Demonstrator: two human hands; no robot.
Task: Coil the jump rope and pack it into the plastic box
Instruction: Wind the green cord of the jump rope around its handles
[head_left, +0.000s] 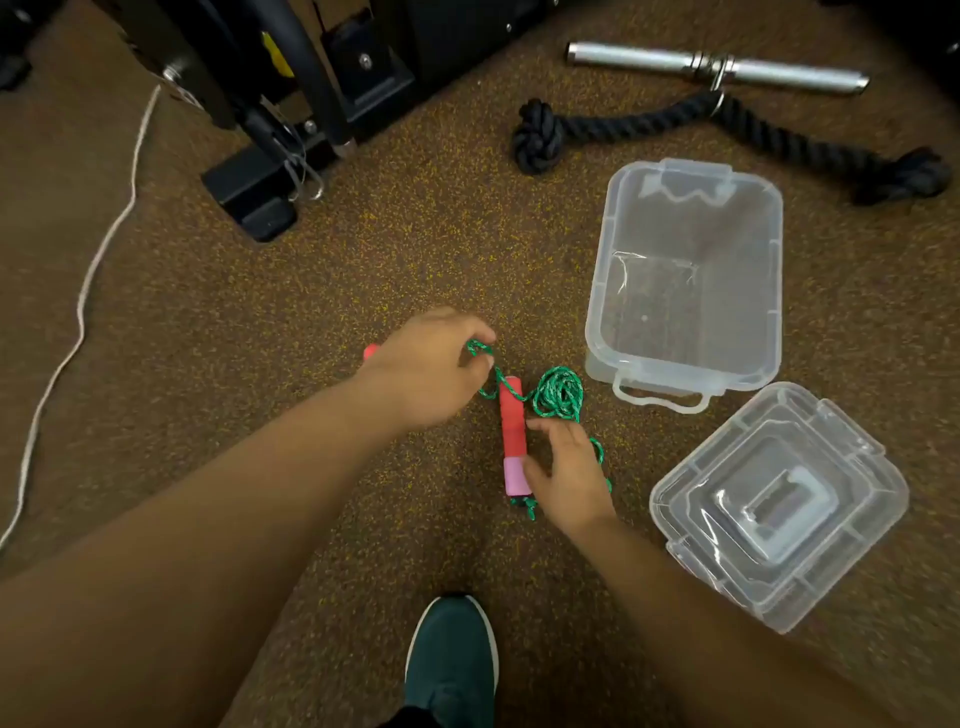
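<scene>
The jump rope's green cord (558, 397) lies in a small coil on the speckled floor, beside a red and pink handle (512, 439). My left hand (431, 364) pinches a loop of the cord above that handle and covers most of the second red handle (370, 352). My right hand (569, 470) rests against the handle's right side, fingers spread, with cord running under it. The clear plastic box (685, 280) stands empty to the upper right. Its clear lid (779, 501) lies on the floor just below the box.
A black knotted rope (727, 130) clipped to a silver bar (717, 67) lies behind the box. Black gym machine bases (260, 192) stand at the upper left. A white cord (78, 312) runs down the left side. My green shoe (452, 660) is at the bottom.
</scene>
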